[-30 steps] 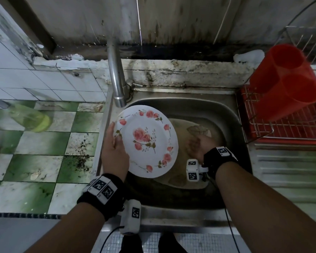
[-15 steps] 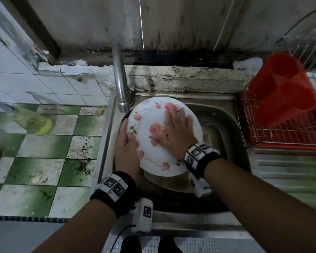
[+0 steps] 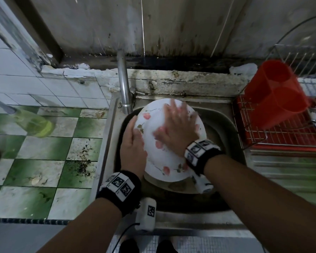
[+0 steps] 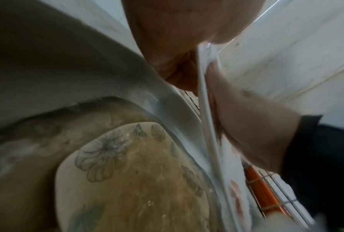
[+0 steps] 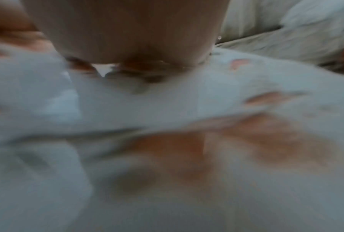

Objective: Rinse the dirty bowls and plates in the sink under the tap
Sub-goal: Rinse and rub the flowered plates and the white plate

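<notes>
White china with pink roses, the plate [image 3: 164, 161] is held tilted over the steel sink [image 3: 224, 128], just beside the tap [image 3: 124, 88] spout. Its left edge is pinched by the left hand [image 3: 133, 148], thumb on the face and fingers tucked behind, as is seen edge-on from the left wrist. The right hand [image 3: 177, 128] is laid flat on the plate's face, fingers straight and spread, nothing being grasped; the right wrist view is blurred, and only the palm against the white surface can be made out. A second plate [image 4: 127, 180] with a grey flower pattern is seen lying under murky brown water in the basin below. A red wire rack [image 3: 274, 132] is set to the right of the sink, with a red cutlery holder [image 3: 274, 92] standing in it. A green bottle [image 3: 33, 123] is seen on the green and white tiled counter [image 3: 35, 165] to the left.
</notes>
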